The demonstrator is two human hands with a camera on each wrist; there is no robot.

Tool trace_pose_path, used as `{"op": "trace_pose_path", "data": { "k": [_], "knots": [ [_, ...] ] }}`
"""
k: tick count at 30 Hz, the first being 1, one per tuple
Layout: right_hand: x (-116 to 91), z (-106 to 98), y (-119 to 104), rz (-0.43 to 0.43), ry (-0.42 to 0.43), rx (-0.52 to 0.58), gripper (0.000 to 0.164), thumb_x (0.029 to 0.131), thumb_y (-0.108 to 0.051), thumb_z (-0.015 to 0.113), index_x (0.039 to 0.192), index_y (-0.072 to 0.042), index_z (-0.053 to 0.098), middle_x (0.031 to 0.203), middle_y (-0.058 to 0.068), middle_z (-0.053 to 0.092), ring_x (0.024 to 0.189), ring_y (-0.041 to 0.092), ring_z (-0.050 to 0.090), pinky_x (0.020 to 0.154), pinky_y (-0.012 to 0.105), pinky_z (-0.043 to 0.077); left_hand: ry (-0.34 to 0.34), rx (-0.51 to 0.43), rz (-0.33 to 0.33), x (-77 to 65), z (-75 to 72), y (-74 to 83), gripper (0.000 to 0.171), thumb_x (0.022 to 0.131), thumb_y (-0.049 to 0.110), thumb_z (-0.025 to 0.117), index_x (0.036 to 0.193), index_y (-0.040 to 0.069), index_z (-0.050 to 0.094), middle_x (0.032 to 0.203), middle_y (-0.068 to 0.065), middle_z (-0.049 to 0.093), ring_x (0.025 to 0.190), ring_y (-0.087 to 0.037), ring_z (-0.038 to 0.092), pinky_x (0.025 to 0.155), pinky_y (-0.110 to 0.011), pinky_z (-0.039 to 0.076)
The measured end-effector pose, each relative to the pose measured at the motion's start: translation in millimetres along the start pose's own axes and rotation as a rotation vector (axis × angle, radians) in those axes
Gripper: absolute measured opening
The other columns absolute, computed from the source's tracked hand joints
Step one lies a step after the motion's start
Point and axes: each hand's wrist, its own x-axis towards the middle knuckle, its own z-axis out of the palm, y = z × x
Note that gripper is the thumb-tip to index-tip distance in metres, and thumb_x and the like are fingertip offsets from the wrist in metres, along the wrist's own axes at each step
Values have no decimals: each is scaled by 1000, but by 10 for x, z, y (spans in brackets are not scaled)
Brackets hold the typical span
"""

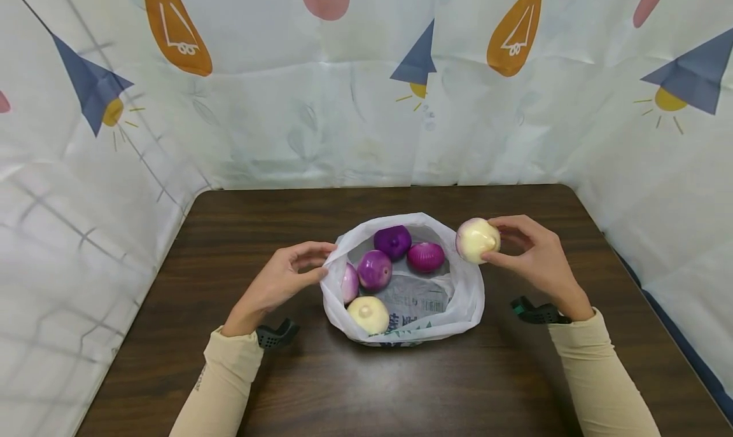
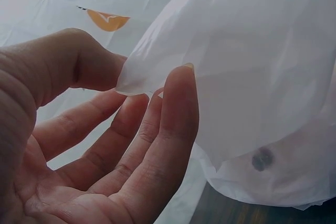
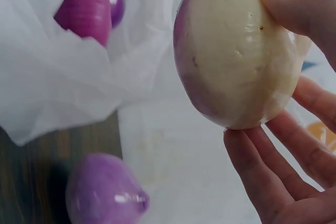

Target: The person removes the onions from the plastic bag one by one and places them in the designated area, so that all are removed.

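Note:
A white plastic bag point(image 1: 466, 306) stands with its mouth spread wide. My left hand point(image 1: 289, 275) pinches its left rim; the left wrist view shows my thumb and fingers at the bag's edge point(image 2: 136, 72). Peeled onions lie inside: a dark purple onion point(image 1: 392, 241), a magenta onion point(image 1: 425, 257), a purple onion point(image 1: 375, 270), a pale purple onion point(image 1: 349, 284) partly hidden by the rim, and a cream onion point(image 1: 368, 315). Beside the right rim, my right hand point(image 1: 532, 252) holds a peeled cream onion with a purple side point(image 1: 475, 240) between thumb and fingertips.
Both bag and hands are over a dark wooden table point(image 1: 435, 386). In the right wrist view a light purple onion point(image 3: 102, 190) appears outside the bag; the head view does not show it. A patterned white curtain point(image 1: 343, 125) hangs behind and at both sides.

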Motion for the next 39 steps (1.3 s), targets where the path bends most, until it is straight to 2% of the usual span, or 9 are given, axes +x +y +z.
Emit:
{"op": "trace_pose_path", "data": {
  "k": [5, 23, 39],
  "knots": [
    [-17, -78, 76, 41, 45, -10, 57, 72, 5, 90, 124, -8, 70, 118, -9, 67, 108, -3, 66, 96, 11, 53, 1, 6, -7, 7, 8, -11, 45, 95, 10, 73, 138, 7, 63, 139, -19, 65, 116, -16, 71, 87, -24, 61],
    [-96, -292, 484, 185, 141, -66, 57, 76, 1, 89, 129, -5, 69, 116, -22, 64, 103, -14, 65, 89, 4, 51, 1, 16, 3, 40, 3, -40, 46, 95, 10, 74, 139, 7, 62, 140, -19, 64, 112, -7, 70, 87, -23, 60],
    [-214, -382, 820, 341, 121, -159, 56, 83, -20, 89, 134, -13, 67, 115, -31, 59, 100, -21, 59, 83, -1, 48, 12, 34, -25, 61, 1, -74, 46, 95, 11, 74, 140, 9, 62, 139, -18, 64, 112, -4, 69, 88, -22, 60]
  ]
}}
